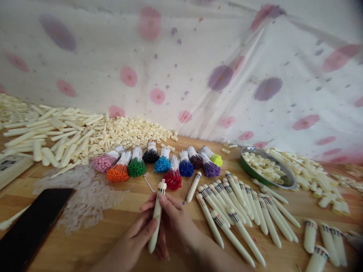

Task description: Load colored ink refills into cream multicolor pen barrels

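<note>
Head view: a cream multi-colour pen [155,226] is held slightly tilted above the near middle of the wooden surface [85,253], between the two hands. The left hand [143,228] grips the barrel with its thumb across it; the right hand [177,215] pinches near the top, by the coloured sliders. Some fingertips are hidden behind the pen, and what they do there cannot be made out. Both wrists run out of the lower edge.

A dark phone [36,223] and a pale device [14,170] are cut off at the left, as are several short pen pieces [317,258] at the lower right. Just beyond the hands stand bundles of coloured refills [171,173], the red one nearest. Rows of similar pens [235,204] lie to the right, beside a green dish [244,166] of cream parts. Translucent slips [85,204] and heaped barrels [62,139] fill the left; a spotted sheet [181,68] closes off the back. The markings on the device's panel are too blurred to read.
</note>
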Demonstrator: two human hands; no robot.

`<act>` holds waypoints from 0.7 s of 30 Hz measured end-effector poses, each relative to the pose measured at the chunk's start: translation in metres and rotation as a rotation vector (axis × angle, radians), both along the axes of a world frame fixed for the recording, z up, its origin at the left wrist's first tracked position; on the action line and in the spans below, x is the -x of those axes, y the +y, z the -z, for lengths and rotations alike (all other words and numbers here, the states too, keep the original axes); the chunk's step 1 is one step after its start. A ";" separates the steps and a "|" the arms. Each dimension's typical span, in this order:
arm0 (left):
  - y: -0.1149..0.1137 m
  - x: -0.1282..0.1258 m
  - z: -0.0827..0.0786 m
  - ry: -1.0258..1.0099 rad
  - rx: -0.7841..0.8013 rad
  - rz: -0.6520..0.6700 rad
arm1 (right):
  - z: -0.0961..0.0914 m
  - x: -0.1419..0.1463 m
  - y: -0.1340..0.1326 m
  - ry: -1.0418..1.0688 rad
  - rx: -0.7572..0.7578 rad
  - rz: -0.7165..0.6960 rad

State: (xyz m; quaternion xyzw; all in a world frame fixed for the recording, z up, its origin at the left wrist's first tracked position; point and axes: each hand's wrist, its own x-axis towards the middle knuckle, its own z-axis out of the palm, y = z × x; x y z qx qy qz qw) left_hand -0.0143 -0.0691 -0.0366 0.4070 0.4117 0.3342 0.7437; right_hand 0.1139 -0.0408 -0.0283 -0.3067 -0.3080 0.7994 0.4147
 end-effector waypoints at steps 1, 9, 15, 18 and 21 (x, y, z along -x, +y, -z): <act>0.000 0.000 0.002 -0.069 0.027 -0.008 | 0.000 0.000 -0.001 0.002 -0.002 -0.008; -0.001 -0.006 0.007 -0.331 0.141 -0.067 | 0.003 0.002 0.004 0.116 0.018 -0.002; -0.002 -0.007 0.011 -0.303 0.132 -0.083 | -0.003 0.000 0.014 0.159 0.118 -0.074; -0.002 -0.002 0.019 -0.196 0.085 -0.075 | -0.011 -0.005 0.017 0.167 0.134 -0.108; -0.002 0.002 0.021 -0.108 0.036 -0.046 | -0.017 -0.010 0.017 0.206 0.122 -0.125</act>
